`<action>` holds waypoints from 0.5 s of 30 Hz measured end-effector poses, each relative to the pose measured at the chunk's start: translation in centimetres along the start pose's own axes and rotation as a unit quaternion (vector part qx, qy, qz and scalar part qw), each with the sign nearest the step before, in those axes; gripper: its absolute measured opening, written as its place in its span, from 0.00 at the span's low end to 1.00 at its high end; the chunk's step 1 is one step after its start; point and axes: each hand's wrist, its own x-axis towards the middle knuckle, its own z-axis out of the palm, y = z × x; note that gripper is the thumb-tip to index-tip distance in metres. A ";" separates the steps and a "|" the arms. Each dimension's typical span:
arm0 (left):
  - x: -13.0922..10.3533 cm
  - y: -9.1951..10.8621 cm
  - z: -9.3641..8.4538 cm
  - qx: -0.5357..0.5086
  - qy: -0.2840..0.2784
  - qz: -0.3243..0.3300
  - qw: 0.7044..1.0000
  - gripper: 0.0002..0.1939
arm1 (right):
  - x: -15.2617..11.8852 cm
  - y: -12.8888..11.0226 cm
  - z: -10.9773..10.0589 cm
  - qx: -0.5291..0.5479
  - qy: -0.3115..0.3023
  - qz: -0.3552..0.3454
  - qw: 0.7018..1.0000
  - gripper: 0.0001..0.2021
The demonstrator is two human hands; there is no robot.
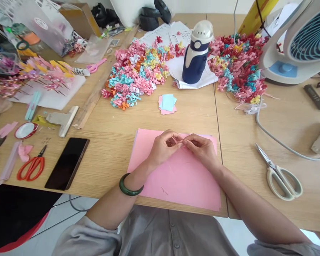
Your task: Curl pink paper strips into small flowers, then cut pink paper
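Note:
Over a pink paper sheet (pixel 168 177) on the table, my left hand (pixel 165 145) and my right hand (pixel 201 147) meet at the fingertips. Both are closed in a pinch around something small, mostly hidden by the fingers; it may be a bit of pink paper, but I cannot make it out. A dark green bangle (pixel 130 185) circles my left wrist. Thin slivers lie on the sheet near its lower left. Beyond the hands rests a small stack of light blue and pink paper squares (pixel 167 103).
Piles of colourful paper flowers (pixel 141 71) lie at the back, beside a blue bottle (pixel 196 53). White-handled scissors (pixel 280 174) and a fan (pixel 296 42) are on the right. On the left are a phone (pixel 67 163), red-handled scissors (pixel 32 165) and a metal clip (pixel 65 119).

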 end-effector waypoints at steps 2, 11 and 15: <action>0.0 0.1 -0.1 -0.001 0.015 0.005 1.000 0.09 | 0.1 0.2 -0.2 0.011 0.007 0.007 1.000 0.12; -0.3 1.0 -0.4 0.077 0.141 0.100 0.982 0.10 | 0.0 0.0 -0.2 0.039 0.029 0.010 0.999 0.09; -0.4 1.4 -0.4 -0.027 0.234 0.003 0.972 0.16 | -0.1 -0.5 0.0 0.041 0.043 0.018 0.998 0.09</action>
